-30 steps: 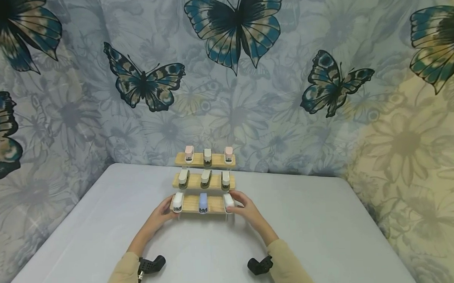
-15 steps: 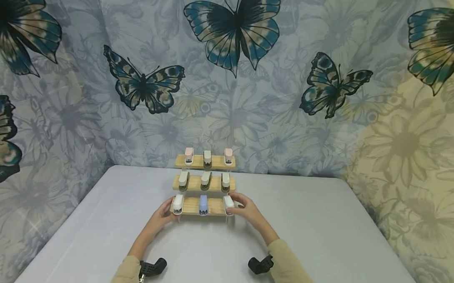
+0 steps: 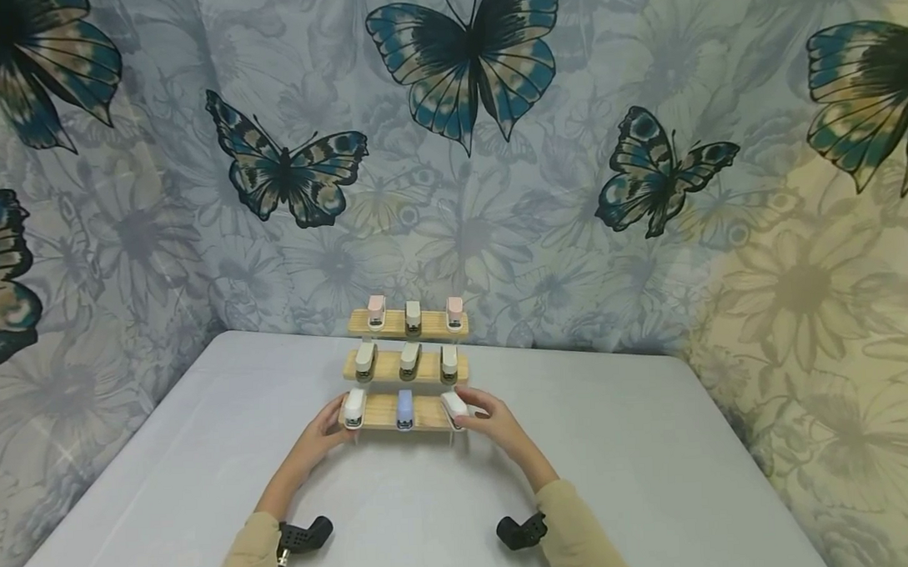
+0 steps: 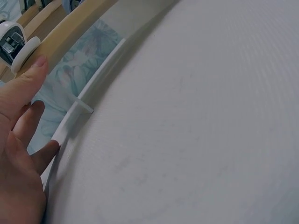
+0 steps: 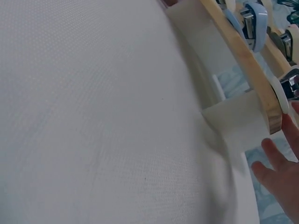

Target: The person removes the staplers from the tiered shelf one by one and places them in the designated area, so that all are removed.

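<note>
A three-tier display stand (image 3: 383, 414) with wooden shelves and clear legs holds several small staplers. My left hand (image 3: 325, 428) grips the left end of the bottom shelf. In the left wrist view its thumb (image 4: 35, 70) lies on the wooden front edge, right beside the base of a white stapler (image 3: 355, 409). My right hand (image 3: 495, 420) pinches another white stapler (image 3: 454, 408) at the right end of that shelf, its thumb at the front and index finger behind. This stapler stands angled. A blue stapler (image 3: 405, 409) sits between them.
The middle shelf (image 3: 387, 365) carries pale staplers; the top shelf (image 3: 395, 321) has pink ones around a greyish one. The white-covered table (image 3: 610, 453) reaches back to a butterfly-patterned curtain (image 3: 483, 257). Black wrist cameras (image 3: 307, 536) sit on both sleeves.
My right hand has turned the right white stapler, its back end swinging left so it now stands at an angle. The left hand stays in place. The head view has shifted slightly.
</note>
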Demonstrator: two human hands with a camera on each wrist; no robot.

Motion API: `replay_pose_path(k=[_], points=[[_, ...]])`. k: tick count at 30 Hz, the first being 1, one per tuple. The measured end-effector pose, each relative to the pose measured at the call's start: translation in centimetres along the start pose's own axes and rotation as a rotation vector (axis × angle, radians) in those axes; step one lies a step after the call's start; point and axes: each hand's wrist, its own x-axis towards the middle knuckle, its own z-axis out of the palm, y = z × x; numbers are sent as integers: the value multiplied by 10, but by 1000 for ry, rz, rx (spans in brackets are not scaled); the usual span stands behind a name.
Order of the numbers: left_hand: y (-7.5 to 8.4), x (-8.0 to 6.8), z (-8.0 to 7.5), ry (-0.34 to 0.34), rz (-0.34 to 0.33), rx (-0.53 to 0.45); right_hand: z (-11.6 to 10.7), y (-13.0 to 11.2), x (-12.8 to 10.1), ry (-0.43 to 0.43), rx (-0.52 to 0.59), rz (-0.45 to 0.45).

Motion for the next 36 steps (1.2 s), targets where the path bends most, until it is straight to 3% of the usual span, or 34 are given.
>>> replay_pose_path(k=[4, 18, 20, 24, 28, 31, 36], points=[[-1, 0, 0, 0, 13, 5, 4, 2, -3, 46, -66, -38], [1, -1, -2, -9, 35, -4, 24, -2, -16, 409, -269, -260], [1, 0, -2, -6, 38, 3, 25, -3, -15, 428, -281, -281], [1, 1, -1, 4, 29, 17, 21, -2, -11, 331, -192, -259], [1, -2, 0, 10, 14, 18, 16, 39, 6, 230, -146, -138], [0, -3, 1, 3, 10, 17, 14, 66, 17, 191, -173, -80], [-2, -1, 2, 3, 7, 21, 15, 23, 3, 142, -125, -63]])
